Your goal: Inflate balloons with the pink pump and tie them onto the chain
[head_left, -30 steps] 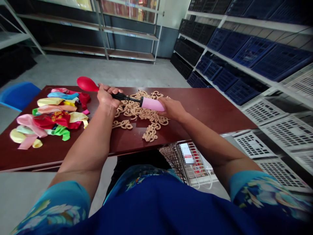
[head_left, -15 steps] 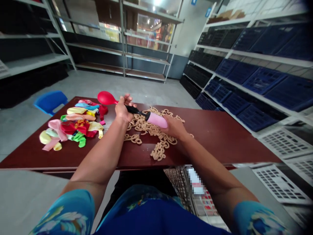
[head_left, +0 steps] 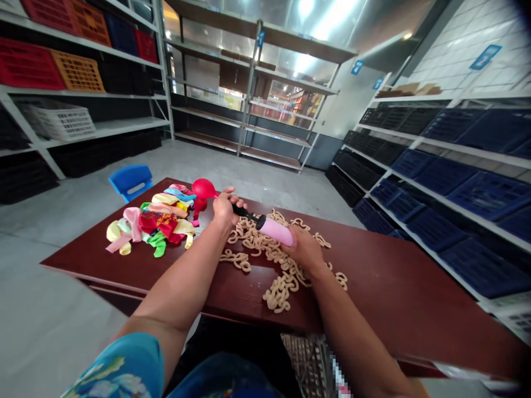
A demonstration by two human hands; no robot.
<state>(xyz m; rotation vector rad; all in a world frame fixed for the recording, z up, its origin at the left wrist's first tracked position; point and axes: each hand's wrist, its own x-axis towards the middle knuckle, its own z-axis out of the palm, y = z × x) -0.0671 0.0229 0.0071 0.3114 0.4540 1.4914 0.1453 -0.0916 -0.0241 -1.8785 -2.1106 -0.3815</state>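
Note:
A pink and black hand-held balloon pump [head_left: 276,230] is stretched between my two hands above the table. My right hand [head_left: 306,247] wraps round the rounded end of its pink barrel. At the black end, my left hand [head_left: 226,207] pinches the neck of a partly inflated red balloon [head_left: 203,189], its other fingers curled loosely near the black shaft. The nozzle itself is hidden by that hand. Beneath the pump, tan modelling balloons [head_left: 279,290], curled and tangled, lie on the tabletop. To the left is a heap of flat, multicoloured balloons [head_left: 155,221].
The dark red table [head_left: 385,276] stands before me, with a blue chair [head_left: 131,181] beyond its far left edge. Shelves with blue crates [head_left: 483,190] line the right side. Red and orange crates [head_left: 78,71] sit on the left shelves. A wire basket [head_left: 305,359] is below the table edge.
My view has tilted upward and turned, bringing more of the left shelves in. Both hands keep their hold on the pump and the red balloon, with little visible change between them.

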